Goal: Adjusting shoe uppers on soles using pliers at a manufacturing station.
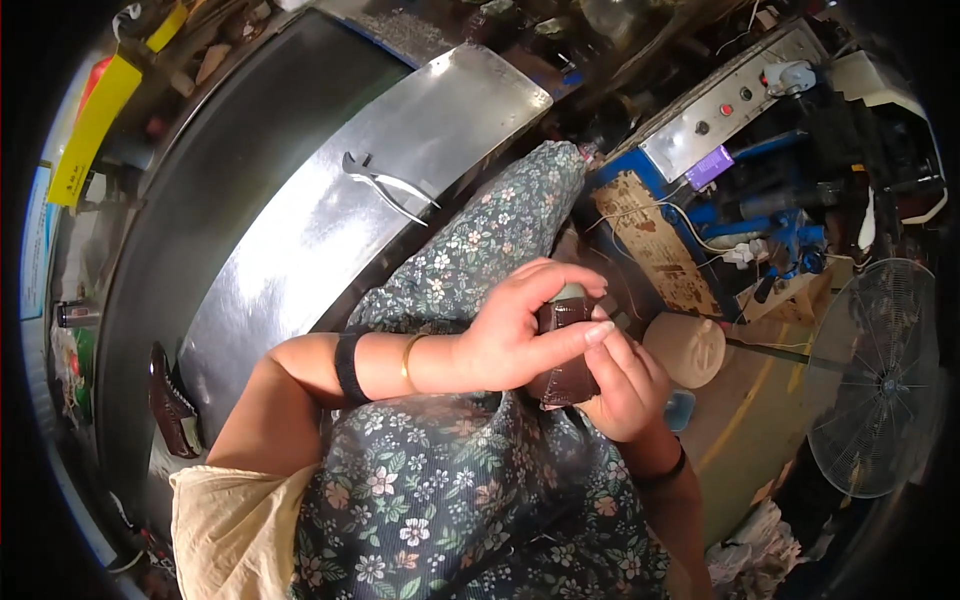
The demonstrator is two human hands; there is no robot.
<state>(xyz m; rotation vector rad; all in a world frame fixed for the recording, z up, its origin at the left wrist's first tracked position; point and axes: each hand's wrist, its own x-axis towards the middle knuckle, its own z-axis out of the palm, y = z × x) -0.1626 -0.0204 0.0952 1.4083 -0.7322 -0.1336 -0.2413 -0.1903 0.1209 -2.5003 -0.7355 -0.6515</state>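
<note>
Above my lap, both hands hold a dark brown leather shoe upper (568, 372), with a pale green piece like a shoe last showing at its top end. My left hand (505, 330) curls over it from the left, thumb pressed across its surface. From the right and below, my right hand (628, 380) grips the other side, its fingertips close to the left thumb. A second brown shoe (172, 408), with pale green inside it, rests by the belt at the left. Lasting pliers (385, 188) lie on the shiny metal plate (290, 225), away from both hands.
A dark conveyor belt (215, 150) curves along the left. At the right stand a blue machine with a control panel (735, 100), a beige round container (685, 350) and a caged fan (885, 385). Flowered apron cloth (480, 235) covers my legs. Loose cables hang beside the machine.
</note>
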